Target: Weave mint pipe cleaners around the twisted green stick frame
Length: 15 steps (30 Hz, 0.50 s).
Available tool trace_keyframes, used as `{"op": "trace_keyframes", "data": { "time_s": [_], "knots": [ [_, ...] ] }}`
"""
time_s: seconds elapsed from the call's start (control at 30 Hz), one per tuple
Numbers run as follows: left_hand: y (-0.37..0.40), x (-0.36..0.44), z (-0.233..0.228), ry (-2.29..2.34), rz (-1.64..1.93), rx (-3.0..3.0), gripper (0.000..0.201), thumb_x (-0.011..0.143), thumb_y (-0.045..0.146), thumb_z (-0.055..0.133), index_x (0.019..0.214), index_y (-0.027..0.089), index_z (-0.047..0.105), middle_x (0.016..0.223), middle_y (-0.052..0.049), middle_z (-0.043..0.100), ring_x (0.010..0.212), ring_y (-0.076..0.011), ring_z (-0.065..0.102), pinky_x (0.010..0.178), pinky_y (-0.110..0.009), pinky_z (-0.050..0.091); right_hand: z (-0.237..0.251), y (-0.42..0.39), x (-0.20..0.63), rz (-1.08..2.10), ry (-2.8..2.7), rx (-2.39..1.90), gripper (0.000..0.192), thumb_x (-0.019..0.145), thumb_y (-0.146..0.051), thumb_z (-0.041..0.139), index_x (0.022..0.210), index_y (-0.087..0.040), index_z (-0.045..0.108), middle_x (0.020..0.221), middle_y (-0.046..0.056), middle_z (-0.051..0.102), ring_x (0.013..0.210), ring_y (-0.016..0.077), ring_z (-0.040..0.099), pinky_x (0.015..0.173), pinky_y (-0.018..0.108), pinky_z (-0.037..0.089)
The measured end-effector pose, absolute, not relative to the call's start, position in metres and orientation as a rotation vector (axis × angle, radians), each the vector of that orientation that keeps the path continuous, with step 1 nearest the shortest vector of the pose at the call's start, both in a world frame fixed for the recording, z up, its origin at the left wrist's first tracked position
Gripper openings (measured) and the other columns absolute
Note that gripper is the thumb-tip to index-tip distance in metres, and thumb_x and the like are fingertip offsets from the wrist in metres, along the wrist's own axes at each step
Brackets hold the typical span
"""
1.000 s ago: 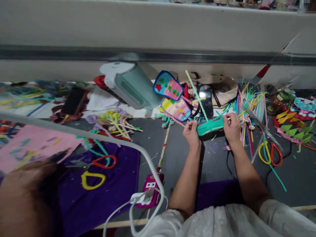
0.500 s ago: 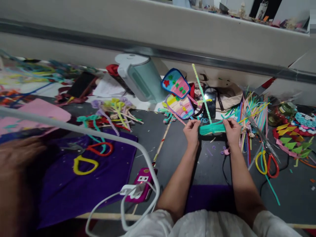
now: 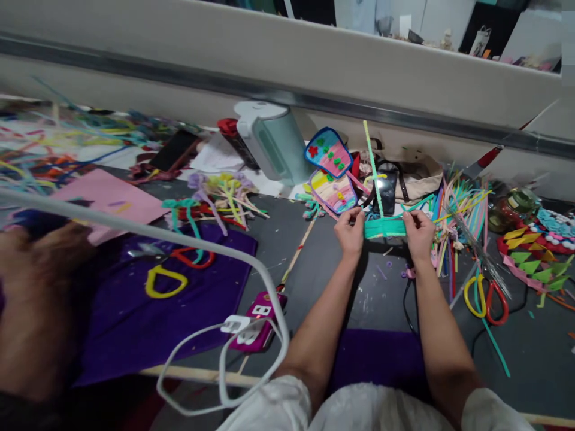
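Between my left hand [image 3: 350,236] and my right hand [image 3: 420,238] a flat green band of pipe cleaners [image 3: 390,227] is stretched level above the table. Each hand pinches one end of it with thumb and fingers. A pale yellow-green pipe cleaner [image 3: 372,164] rises upright from the band's middle, with a small yellow crosspiece partway up. Just beyond the band lie two colourful cupcake-shaped pieces [image 3: 329,151] with dark blue outlines. A bundle of mixed pipe cleaners [image 3: 462,206] spreads to the right of my right hand.
Scissors [image 3: 492,302] with red and yellow handles lie at right; another pair [image 3: 166,281] rests on purple cloth [image 3: 130,335]. A white cable [image 3: 269,281] arcs over a magenta power strip [image 3: 258,326]. Behind stands a pale green kettle [image 3: 278,140]. Another person's arm [image 3: 36,311] is at left.
My view has shifted slightly, so things at left appear farther right. Both hands still hold the green band, now flatter to view. The other person's hand at left has moved.
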<state>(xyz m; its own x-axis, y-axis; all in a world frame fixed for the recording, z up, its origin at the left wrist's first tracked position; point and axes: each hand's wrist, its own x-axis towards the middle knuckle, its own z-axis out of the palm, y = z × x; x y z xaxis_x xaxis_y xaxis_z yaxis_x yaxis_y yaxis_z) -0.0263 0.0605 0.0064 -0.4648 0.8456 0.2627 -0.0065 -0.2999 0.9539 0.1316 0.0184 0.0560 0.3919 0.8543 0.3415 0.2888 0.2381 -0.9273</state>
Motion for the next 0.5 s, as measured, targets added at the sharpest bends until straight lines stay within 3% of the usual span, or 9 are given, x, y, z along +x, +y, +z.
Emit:
{"op": "trace_keyframes", "data": {
  "time_s": [0.23, 0.37, 0.5],
  "knots": [
    [0.066, -0.028, 0.009, 1.247, 1.760, 1.027, 0.014, 0.073, 0.030, 0.073, 0.079, 0.018, 0.074, 0.070, -0.001, 0.065, 0.068, -0.0144, 0.059, 0.068, -0.025, 0.046, 0.055, 0.021, 0.136, 0.548, -1.175, -1.290, 0.034, 0.083, -0.052, 0.062, 0.071, -0.021, 0.058, 0.062, -0.005, 0.042, 0.062, 0.0118, 0.036, 0.059, 0.026, 0.031],
    [0.072, -0.035, 0.014, 1.038, 1.408, 0.683, 0.015, 0.068, 0.025, 0.079, 0.076, 0.017, 0.068, 0.067, -0.001, 0.064, 0.061, -0.0132, 0.059, 0.058, -0.023, 0.047, 0.048, 0.028, 0.146, 0.597, -1.139, -1.282, 0.034, 0.078, -0.053, 0.064, 0.069, -0.020, 0.059, 0.061, -0.004, 0.044, 0.062, 0.0119, 0.037, 0.059, 0.026, 0.031],
    [0.075, -0.042, 0.020, 0.870, 1.135, 0.419, 0.013, 0.071, 0.015, 0.077, 0.078, 0.017, 0.066, 0.072, -0.005, 0.068, 0.069, -0.0183, 0.067, 0.067, -0.032, 0.058, 0.040, 0.033, 0.156, 0.663, -1.084, -1.284, 0.035, 0.073, -0.053, 0.066, 0.066, -0.019, 0.059, 0.060, -0.005, 0.045, 0.061, 0.0111, 0.037, 0.058, 0.026, 0.031]
  ]
}}
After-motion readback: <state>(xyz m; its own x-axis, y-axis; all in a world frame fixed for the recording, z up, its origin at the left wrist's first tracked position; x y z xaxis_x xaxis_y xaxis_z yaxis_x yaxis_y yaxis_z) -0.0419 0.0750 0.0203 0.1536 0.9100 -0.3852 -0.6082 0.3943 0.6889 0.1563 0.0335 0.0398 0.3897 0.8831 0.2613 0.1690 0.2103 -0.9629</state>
